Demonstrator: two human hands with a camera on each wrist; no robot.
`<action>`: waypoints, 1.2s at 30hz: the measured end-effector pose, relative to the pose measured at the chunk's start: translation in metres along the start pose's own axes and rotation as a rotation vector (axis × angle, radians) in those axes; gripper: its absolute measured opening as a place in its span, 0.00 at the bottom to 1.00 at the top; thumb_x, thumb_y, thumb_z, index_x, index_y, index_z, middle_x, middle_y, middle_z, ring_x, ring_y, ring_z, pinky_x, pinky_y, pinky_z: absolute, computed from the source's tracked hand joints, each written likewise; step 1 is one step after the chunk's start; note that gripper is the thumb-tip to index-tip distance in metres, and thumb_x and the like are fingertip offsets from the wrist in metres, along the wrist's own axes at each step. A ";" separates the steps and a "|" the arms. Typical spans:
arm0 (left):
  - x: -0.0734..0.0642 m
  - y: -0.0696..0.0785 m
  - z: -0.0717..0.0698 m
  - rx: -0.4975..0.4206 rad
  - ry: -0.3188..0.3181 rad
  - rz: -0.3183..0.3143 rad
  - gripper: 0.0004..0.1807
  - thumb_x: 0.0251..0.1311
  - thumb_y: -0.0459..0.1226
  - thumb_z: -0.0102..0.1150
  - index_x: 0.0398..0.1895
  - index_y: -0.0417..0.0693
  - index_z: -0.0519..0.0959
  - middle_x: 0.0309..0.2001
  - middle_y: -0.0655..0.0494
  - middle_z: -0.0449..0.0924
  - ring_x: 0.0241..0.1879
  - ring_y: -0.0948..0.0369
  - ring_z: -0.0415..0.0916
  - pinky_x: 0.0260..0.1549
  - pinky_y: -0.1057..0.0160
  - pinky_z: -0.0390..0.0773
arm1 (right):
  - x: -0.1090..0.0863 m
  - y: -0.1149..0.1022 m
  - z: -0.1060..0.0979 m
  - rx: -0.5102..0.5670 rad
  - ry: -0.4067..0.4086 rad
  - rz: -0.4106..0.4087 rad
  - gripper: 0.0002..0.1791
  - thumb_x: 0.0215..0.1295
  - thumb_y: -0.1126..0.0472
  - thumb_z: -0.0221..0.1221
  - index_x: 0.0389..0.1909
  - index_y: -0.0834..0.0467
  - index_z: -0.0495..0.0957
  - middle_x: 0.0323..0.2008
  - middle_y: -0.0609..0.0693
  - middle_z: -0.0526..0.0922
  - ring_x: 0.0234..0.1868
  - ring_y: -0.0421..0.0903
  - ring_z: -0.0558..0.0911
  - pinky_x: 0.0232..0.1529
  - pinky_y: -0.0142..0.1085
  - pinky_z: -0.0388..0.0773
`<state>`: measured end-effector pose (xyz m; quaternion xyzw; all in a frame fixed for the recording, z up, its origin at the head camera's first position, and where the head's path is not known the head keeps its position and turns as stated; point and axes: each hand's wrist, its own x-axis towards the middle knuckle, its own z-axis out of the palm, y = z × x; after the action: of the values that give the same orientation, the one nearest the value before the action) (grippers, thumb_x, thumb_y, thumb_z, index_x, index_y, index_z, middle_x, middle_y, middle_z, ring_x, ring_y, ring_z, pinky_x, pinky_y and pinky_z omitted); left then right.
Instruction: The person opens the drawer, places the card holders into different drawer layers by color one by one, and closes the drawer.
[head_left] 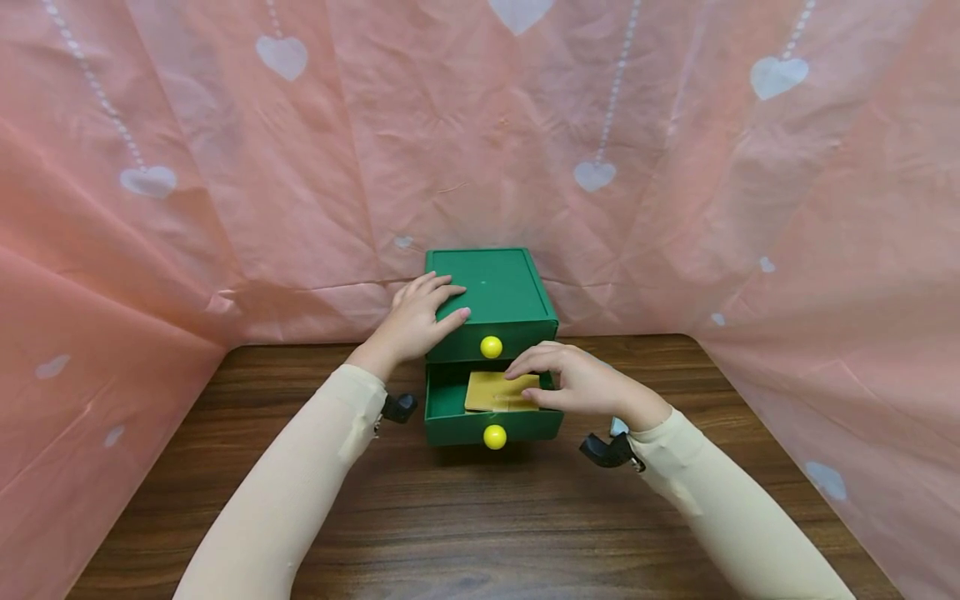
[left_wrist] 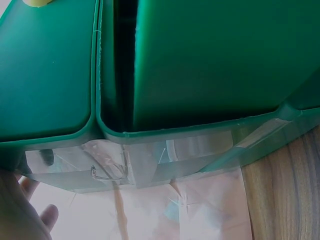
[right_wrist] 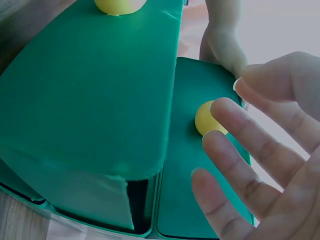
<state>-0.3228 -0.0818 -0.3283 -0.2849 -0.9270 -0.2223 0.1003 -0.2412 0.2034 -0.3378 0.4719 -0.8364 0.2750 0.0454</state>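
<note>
Green cabinet (head_left: 498, 287): stood upright at the far side of the brown wood-grain table (head_left: 450, 533), just before the pink cloth (head_left: 450, 108) with its pale hearts.
Upper drawer (head_left: 453, 343): sat pushed in; its round upper knob (head_left: 491, 347) was yellow.
Lower drawer (head_left: 456, 432): stood pulled out toward the person, directly below the upper one; a second yellow ball, the lower knob (head_left: 495, 437), stuck out from the middle of its front.
Yellow flat piece (head_left: 483, 390): lay inside the lower drawer, filling its middle and part of its right side; its right end was partly hidden by the right hand (head_left: 577, 382).
Right hand fingers: reached over the right side of the lower drawer, thumb and index finger above the yellow piece; they were spread well apart, slightly bent, with nothing in their hold; whether a tip touched the piece, I could not tell.
Left hand (head_left: 418, 317) fingers: rested on the left edge of the cabinet's top, fanned out and relaxed, thumb near the front edge; they had hold of nothing loose.
Sleeves: cream on both arms, the left sleeve (head_left: 292, 475) and the right sleeve (head_left: 735, 500); a black fitting (head_left: 606, 450) hung beneath the right wrist, a similar one beneath the left.
</note>
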 end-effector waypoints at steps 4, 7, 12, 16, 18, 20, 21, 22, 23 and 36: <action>0.000 0.000 -0.001 -0.002 -0.002 0.002 0.32 0.72 0.61 0.44 0.73 0.56 0.69 0.76 0.51 0.57 0.78 0.50 0.42 0.71 0.38 0.43 | -0.002 -0.001 -0.001 -0.007 0.003 0.006 0.14 0.67 0.62 0.66 0.52 0.56 0.84 0.53 0.43 0.83 0.52 0.44 0.78 0.37 0.36 0.76; 0.000 0.001 -0.001 -0.004 -0.004 0.001 0.33 0.72 0.61 0.44 0.73 0.56 0.69 0.76 0.51 0.57 0.78 0.50 0.41 0.71 0.38 0.43 | -0.004 -0.003 -0.001 -0.017 0.009 0.017 0.13 0.67 0.60 0.65 0.52 0.56 0.84 0.52 0.43 0.83 0.51 0.43 0.78 0.35 0.32 0.75; 0.000 0.001 -0.001 -0.002 -0.004 -0.001 0.33 0.73 0.61 0.43 0.73 0.57 0.68 0.76 0.51 0.56 0.78 0.51 0.41 0.71 0.39 0.43 | -0.006 -0.007 -0.001 -0.017 0.019 0.039 0.13 0.67 0.60 0.65 0.52 0.55 0.84 0.52 0.43 0.83 0.50 0.46 0.79 0.34 0.32 0.75; 0.000 0.001 -0.001 -0.001 -0.004 -0.003 0.32 0.73 0.61 0.43 0.73 0.57 0.68 0.76 0.51 0.57 0.78 0.51 0.41 0.71 0.39 0.43 | -0.008 -0.009 0.000 -0.022 0.017 0.070 0.14 0.67 0.60 0.66 0.52 0.55 0.84 0.52 0.42 0.83 0.47 0.50 0.79 0.32 0.32 0.75; 0.000 0.001 -0.001 0.000 -0.004 -0.002 0.32 0.73 0.61 0.43 0.73 0.57 0.68 0.76 0.51 0.57 0.78 0.50 0.41 0.71 0.39 0.43 | -0.009 -0.011 0.000 -0.031 0.019 0.085 0.14 0.67 0.59 0.66 0.52 0.54 0.84 0.52 0.41 0.83 0.45 0.50 0.79 0.32 0.32 0.76; 0.000 0.001 -0.001 -0.001 -0.003 -0.002 0.32 0.73 0.61 0.43 0.73 0.57 0.68 0.76 0.51 0.57 0.78 0.50 0.41 0.71 0.39 0.43 | -0.009 -0.012 0.002 -0.043 0.029 0.085 0.14 0.67 0.59 0.66 0.52 0.54 0.84 0.51 0.40 0.83 0.45 0.49 0.80 0.33 0.33 0.76; 0.000 0.000 -0.001 0.000 -0.003 -0.003 0.32 0.73 0.61 0.43 0.73 0.57 0.68 0.76 0.51 0.56 0.78 0.50 0.41 0.71 0.39 0.43 | -0.010 -0.012 0.002 -0.047 0.038 0.082 0.14 0.66 0.59 0.66 0.52 0.54 0.85 0.51 0.40 0.83 0.45 0.49 0.80 0.34 0.33 0.76; 0.000 0.000 -0.001 0.000 -0.001 -0.002 0.32 0.73 0.61 0.43 0.73 0.57 0.68 0.76 0.51 0.56 0.78 0.50 0.41 0.71 0.39 0.43 | -0.010 -0.013 0.003 -0.049 0.050 0.075 0.14 0.66 0.59 0.66 0.51 0.55 0.85 0.51 0.41 0.84 0.45 0.49 0.80 0.34 0.34 0.76; 0.000 0.000 0.000 0.000 -0.001 -0.003 0.32 0.73 0.61 0.43 0.73 0.57 0.68 0.76 0.51 0.56 0.78 0.50 0.41 0.71 0.39 0.43 | -0.011 -0.014 0.004 -0.052 0.062 0.067 0.14 0.65 0.60 0.67 0.51 0.55 0.85 0.50 0.41 0.84 0.45 0.49 0.80 0.35 0.36 0.76; 0.000 -0.001 0.000 -0.003 -0.001 0.001 0.32 0.73 0.61 0.43 0.73 0.57 0.68 0.77 0.51 0.56 0.78 0.51 0.41 0.71 0.39 0.43 | -0.019 -0.019 0.012 -0.037 0.146 0.056 0.14 0.62 0.64 0.68 0.49 0.55 0.85 0.48 0.44 0.84 0.40 0.44 0.78 0.31 0.32 0.74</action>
<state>-0.3229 -0.0822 -0.3291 -0.2858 -0.9265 -0.2236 0.0996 -0.2129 0.2045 -0.3465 0.4261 -0.8487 0.2942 0.1073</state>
